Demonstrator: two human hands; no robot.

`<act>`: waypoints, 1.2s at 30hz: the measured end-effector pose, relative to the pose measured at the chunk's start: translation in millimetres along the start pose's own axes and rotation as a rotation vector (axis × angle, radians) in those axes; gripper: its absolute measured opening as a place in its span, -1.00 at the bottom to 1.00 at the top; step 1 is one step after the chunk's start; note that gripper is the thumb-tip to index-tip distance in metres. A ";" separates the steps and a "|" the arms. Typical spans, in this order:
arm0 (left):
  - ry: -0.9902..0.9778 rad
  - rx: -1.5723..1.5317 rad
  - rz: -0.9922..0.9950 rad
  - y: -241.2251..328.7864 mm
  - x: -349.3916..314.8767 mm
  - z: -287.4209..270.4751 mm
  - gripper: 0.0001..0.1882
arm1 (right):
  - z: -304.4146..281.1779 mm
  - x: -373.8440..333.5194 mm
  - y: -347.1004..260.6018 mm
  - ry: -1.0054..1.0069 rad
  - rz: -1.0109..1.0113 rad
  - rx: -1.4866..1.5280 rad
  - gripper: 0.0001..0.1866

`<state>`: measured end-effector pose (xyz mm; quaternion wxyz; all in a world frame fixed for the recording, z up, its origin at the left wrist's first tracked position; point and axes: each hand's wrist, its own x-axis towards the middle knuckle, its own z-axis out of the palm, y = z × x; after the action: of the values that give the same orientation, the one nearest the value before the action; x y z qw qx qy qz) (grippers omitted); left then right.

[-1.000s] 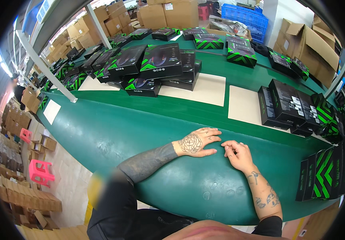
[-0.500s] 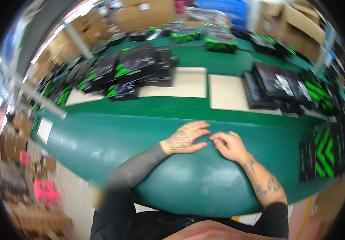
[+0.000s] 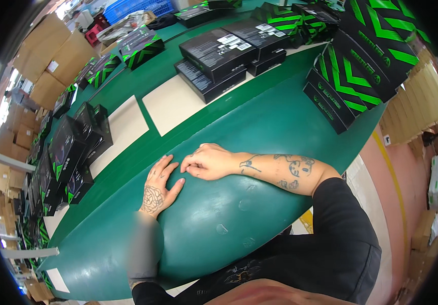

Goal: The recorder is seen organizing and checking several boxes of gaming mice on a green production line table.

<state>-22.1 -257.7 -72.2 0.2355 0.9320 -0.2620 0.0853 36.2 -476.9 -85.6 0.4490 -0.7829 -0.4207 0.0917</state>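
My left hand (image 3: 159,190) rests on the green tabletop (image 3: 204,213) with its fingers stretched and the thumb apart; it holds nothing. Just right of it lies my right hand (image 3: 209,161), its fingers curled in and pressed together, with no object visible in them. The fingertips of the two hands are close but apart. Nearest beyond my right hand are black boxes (image 3: 211,86) with white labels, stacked on a pale board (image 3: 164,109).
Black boxes with green stripes (image 3: 338,89) stand at the right edge. More black boxes (image 3: 66,147) are piled at the left beside another pale board (image 3: 125,122). Farther back are a blue crate (image 3: 137,9) and brown cartons (image 3: 51,56). A metal bar (image 3: 31,251) sticks out at lower left.
The view has turned to the right, so the boxes at the right now show more fully. Both hands stay close together on the tabletop, empty as before.
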 end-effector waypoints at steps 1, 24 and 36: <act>-0.005 -0.004 0.009 0.3 -1.7 -0.3 -0.56 | -3.6 1.8 -2.2 0.008 0.007 -0.002 -0.90; 0.475 -1.368 -0.491 -47.4 243.0 59.2 -0.24 | -277.3 -43.9 174.7 0.726 0.666 0.632 -0.25; 0.455 -1.621 -0.659 -47.8 220.0 23.4 -0.49 | -233.4 -9.0 148.7 0.715 0.518 1.117 -0.56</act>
<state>190.6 -331.7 -49.4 0.8785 0.4688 0.0914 -0.0150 237.9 -665.8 -68.3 0.8574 -0.4927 0.0620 0.1351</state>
